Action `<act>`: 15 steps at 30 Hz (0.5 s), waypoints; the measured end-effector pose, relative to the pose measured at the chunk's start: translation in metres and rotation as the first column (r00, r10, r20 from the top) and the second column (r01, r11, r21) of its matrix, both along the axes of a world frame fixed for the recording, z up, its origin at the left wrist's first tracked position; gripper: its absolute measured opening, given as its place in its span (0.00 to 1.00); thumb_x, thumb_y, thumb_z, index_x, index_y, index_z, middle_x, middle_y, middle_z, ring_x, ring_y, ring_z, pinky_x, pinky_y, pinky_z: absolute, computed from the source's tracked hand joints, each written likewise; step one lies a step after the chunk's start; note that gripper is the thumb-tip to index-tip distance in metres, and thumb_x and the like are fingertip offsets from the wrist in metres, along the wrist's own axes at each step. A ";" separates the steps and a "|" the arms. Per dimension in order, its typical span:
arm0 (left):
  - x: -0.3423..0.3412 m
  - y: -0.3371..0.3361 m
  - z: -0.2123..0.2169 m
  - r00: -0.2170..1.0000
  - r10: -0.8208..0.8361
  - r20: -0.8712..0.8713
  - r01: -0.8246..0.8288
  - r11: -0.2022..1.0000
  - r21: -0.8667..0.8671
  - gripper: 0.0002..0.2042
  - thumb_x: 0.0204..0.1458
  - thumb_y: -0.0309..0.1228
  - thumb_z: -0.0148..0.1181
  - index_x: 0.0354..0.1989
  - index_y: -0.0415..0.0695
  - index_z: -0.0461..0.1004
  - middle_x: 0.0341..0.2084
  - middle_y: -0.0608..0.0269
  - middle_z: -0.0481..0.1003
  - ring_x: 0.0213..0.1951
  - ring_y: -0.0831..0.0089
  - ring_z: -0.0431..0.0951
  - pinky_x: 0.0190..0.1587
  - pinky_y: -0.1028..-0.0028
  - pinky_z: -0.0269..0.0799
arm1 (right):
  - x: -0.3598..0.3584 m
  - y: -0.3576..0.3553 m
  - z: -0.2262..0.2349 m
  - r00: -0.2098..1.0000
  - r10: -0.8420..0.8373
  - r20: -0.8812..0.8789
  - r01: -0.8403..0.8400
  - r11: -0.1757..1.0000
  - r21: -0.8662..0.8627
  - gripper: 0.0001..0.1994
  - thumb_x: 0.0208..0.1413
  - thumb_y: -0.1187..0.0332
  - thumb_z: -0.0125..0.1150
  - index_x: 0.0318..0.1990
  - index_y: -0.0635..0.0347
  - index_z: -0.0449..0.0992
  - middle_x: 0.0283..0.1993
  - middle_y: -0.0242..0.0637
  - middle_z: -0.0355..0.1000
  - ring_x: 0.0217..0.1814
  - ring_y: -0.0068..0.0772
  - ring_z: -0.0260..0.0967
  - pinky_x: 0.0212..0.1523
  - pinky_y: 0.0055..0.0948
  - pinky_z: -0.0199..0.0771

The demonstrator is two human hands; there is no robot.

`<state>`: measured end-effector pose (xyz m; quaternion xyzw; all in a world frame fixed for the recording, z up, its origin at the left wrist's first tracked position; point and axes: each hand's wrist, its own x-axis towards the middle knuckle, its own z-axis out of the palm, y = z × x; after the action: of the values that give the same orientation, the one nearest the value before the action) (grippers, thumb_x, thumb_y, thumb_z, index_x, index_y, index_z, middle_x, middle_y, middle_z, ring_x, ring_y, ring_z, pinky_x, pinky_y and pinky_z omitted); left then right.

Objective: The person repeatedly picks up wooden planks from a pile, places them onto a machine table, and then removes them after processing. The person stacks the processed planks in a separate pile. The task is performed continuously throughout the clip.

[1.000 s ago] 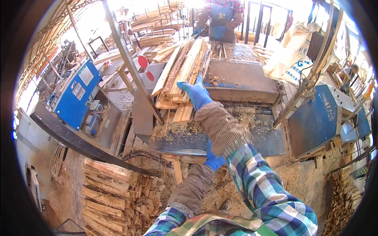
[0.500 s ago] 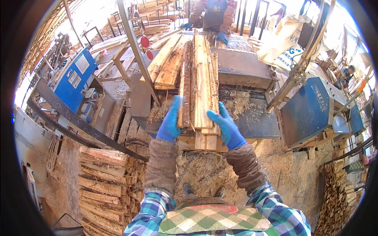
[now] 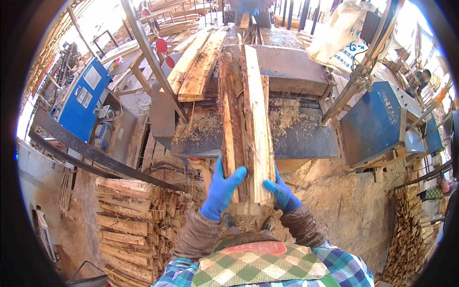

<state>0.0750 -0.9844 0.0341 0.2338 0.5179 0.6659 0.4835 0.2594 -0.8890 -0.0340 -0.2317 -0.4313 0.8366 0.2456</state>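
A bundle of long rough-sawn wooden boards (image 3: 258,143) with bark edges stretches from the metal machine bed toward me, its near ends overhanging the bed's front edge. My left hand (image 3: 223,187), in a blue glove, clasps the bundle's left side near those ends, its thumb over the top. Against the right side presses my right hand (image 3: 283,192), also blue-gloved, thumb on the pale board and its other fingers partly hidden. The leftmost bark-edged slat (image 3: 228,138) leans slightly apart from the others.
Two wide boards (image 3: 203,67) lie on the machine's left. Sawdust covers its metal bed (image 3: 303,138). Metal posts (image 3: 351,88) rise at both sides. A stack of slats (image 3: 123,225) stands at my lower left, a blue cabinet (image 3: 373,126) at right. Another person's gloved hand (image 3: 255,12) is beyond.
Both my hands have drawn the bundle of boards toward me, away from the two wide boards. The boards have shifted apart at the top. The person beyond appears higher in the view.
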 end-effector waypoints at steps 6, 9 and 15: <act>0.056 -0.063 -0.028 0.999 0.010 0.050 -0.001 0.983 -0.182 0.44 0.55 0.29 0.71 0.76 0.42 0.47 0.62 0.53 0.68 0.58 0.64 0.74 0.59 0.66 0.76 | 0.062 -0.068 -0.067 0.987 -0.034 -0.156 -0.023 0.936 -0.352 0.47 0.53 0.49 0.72 0.75 0.56 0.54 0.70 0.40 0.65 0.68 0.42 0.67 0.65 0.45 0.71; 0.070 -0.077 -0.038 0.992 0.046 0.116 -0.012 0.961 -0.276 0.41 0.55 0.31 0.71 0.74 0.42 0.52 0.61 0.55 0.69 0.58 0.64 0.74 0.61 0.63 0.75 | 0.092 -0.101 -0.131 0.981 -0.030 -0.193 -0.091 0.803 -0.589 0.38 0.57 0.51 0.69 0.71 0.56 0.62 0.65 0.40 0.70 0.63 0.40 0.71 0.62 0.44 0.74; 0.076 -0.085 -0.062 0.955 0.181 0.236 -0.098 0.940 -0.326 0.32 0.55 0.32 0.71 0.66 0.45 0.62 0.54 0.58 0.73 0.55 0.63 0.75 0.57 0.60 0.77 | 0.097 -0.097 -0.113 0.986 0.069 -0.151 -0.137 0.853 -0.504 0.38 0.59 0.48 0.66 0.71 0.59 0.62 0.63 0.37 0.72 0.60 0.35 0.73 0.60 0.39 0.75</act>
<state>0.1509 -1.0695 -0.0278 0.0268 0.5630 0.6338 0.5298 0.3561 -0.9859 -0.1474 -0.2113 -0.1882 0.9462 0.1569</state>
